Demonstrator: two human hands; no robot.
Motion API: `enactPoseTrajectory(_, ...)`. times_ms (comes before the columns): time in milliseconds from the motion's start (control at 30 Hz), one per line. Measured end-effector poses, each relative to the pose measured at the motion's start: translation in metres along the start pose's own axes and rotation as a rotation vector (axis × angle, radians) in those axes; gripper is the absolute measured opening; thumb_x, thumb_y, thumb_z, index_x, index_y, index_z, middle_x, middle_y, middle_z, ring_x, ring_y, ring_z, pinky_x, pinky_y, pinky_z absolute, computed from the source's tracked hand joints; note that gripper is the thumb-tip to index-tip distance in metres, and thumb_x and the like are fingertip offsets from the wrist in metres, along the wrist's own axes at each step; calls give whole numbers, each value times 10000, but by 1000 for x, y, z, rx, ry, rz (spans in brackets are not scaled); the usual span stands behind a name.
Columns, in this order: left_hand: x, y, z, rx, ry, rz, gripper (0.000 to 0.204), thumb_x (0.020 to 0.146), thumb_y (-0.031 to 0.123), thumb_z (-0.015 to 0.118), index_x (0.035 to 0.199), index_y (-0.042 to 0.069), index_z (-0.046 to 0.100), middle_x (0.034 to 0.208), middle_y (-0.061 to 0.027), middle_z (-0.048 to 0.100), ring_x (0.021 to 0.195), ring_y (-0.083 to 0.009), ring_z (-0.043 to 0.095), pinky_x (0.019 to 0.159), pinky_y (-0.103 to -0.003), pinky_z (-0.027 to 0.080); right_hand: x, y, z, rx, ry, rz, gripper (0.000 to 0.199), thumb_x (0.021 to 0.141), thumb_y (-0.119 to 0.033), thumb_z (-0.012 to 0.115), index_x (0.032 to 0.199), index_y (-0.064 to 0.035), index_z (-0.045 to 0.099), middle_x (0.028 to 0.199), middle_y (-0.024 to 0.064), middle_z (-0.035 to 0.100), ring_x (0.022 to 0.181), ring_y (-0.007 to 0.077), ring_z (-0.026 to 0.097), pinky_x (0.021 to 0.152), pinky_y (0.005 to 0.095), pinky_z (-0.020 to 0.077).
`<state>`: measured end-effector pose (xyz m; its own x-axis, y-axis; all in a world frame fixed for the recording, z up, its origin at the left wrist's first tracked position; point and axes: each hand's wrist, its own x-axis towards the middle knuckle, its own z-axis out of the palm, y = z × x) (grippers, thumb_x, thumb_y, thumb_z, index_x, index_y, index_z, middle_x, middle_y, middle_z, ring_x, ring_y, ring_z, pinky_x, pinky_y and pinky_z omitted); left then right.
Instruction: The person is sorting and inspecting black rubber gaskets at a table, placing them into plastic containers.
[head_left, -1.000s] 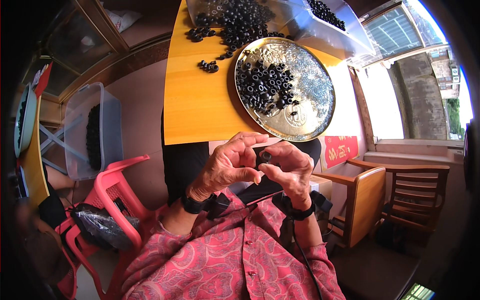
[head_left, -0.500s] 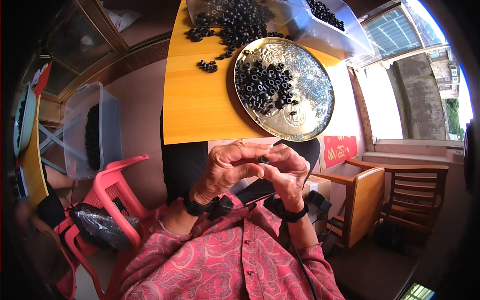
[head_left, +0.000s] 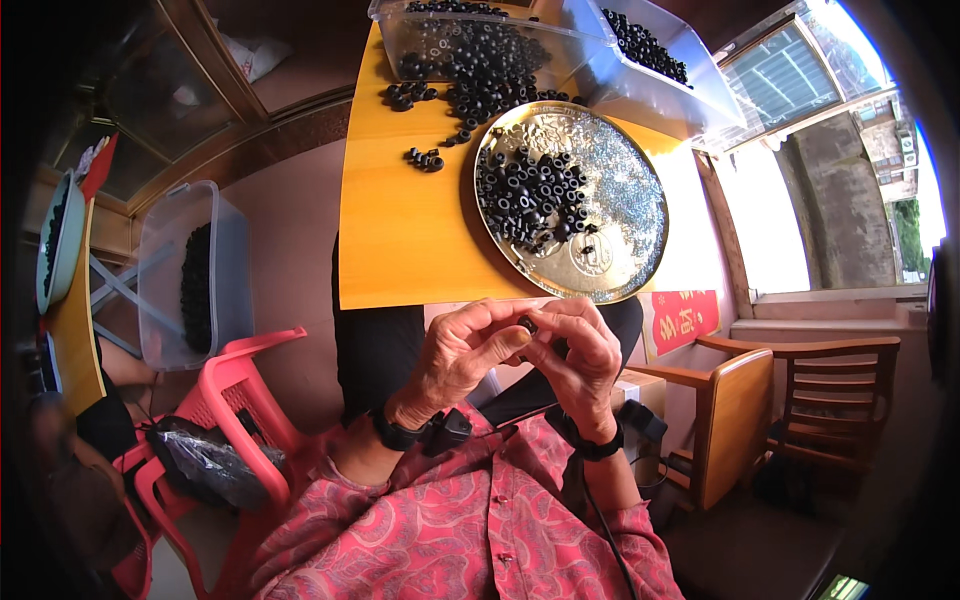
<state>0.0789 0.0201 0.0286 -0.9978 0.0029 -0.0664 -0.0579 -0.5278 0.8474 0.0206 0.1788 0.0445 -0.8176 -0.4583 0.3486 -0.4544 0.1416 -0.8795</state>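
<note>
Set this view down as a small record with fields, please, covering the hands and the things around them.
Left hand: fingertips at a small black piece; firm grip unclear
Right hand: pinching that piece
Piece: partly hidden by fingers
Tray: round, metallic, near the table's front edge
Black rings: heaped on the tray's left part
Table: yellow, more rings loose beyond the tray

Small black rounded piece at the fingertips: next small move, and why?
Probably ease the bare left hand back slightly while the bare right hand holds the small black rounded piece: fingers of both hands crowd around it, hiding most of it, so its condition is hard to judge.
</note>
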Motion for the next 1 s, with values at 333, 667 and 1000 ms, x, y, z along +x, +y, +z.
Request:
enactPoseTrajectory(333, 19, 9, -9, 75, 159, -158, 251, 944, 142, 626, 1139, -17, 638, 850, -42, 678, 671, -67, 622, 622, -198, 516, 6, 4, -4, -83, -109, -14, 380, 770, 5, 752, 1129, -47, 637, 997, 94, 634, 700, 132, 633, 616, 252, 513)
enactPoseTrajectory(667, 89, 55, -42, -29, 293, -150, 217, 927, 222, 657, 1049, 43, 669, 779, 4, 647, 616, -50, 608, 541, -188, 519, -2, 4, -14, -70, -101, 62, 202, 788, 30, 712, 984, -13, 687, 879, 96, 665, 761, 170, 660, 648, 261, 508)
enactPoseTrajectory(1000, 216, 162, -67, -51, 159, 424, 195, 916, 150, 663, 963, -39, 655, 949, -156, 683, 840, -198, 673, 858, -306, 550, -8, 4, -24, -72, -42, 30, 222, 792, 43, 708, 1003, -21, 685, 858, 81, 655, 740, 160, 641, 634, 262, 498)
